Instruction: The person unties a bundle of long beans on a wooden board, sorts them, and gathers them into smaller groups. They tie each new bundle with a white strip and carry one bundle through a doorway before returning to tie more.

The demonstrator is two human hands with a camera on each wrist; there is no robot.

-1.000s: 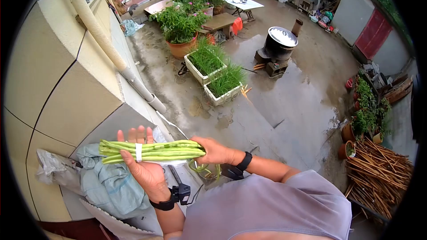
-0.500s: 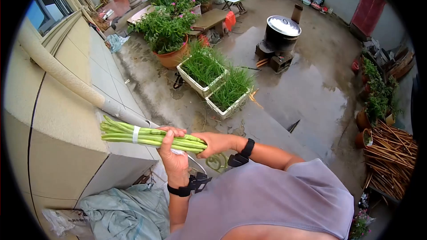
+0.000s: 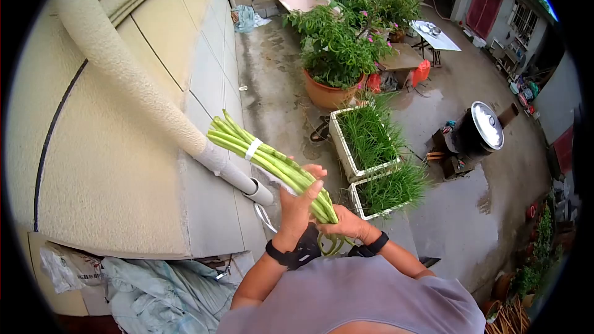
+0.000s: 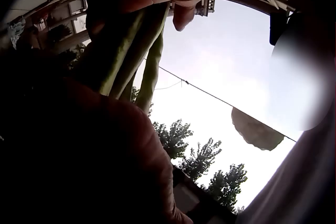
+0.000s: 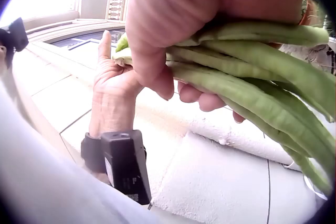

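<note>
A bundle of long green beans [image 3: 266,158], tied with a white band [image 3: 252,148] near its far end, slants up and to the left in front of my chest. My left hand [image 3: 300,195] grips the bundle around its middle, fingers curled over the top and thumb up. Just below it, my right hand [image 3: 343,222] grips the near end, where loose bean tips curl down. In the right wrist view my right hand [image 5: 173,19] wraps the beans [image 5: 252,71], with my left hand [image 5: 110,92] beyond. The left wrist view shows beans [image 4: 131,50] under curled fingers [image 4: 181,14].
A tiled wall with a thick drain pipe [image 3: 154,105] stands close on my left. Two white planters of green shoots [image 3: 371,142] and a potted plant [image 3: 331,96] sit ahead on wet concrete. A lidded black pot [image 3: 479,130] stands right. Cloth and bags [image 3: 154,291] lie lower left.
The bundle has swung from level to slanting up-left. My left hand slid from the banded end toward the right hand and closed round the beans. The view turned left.
</note>
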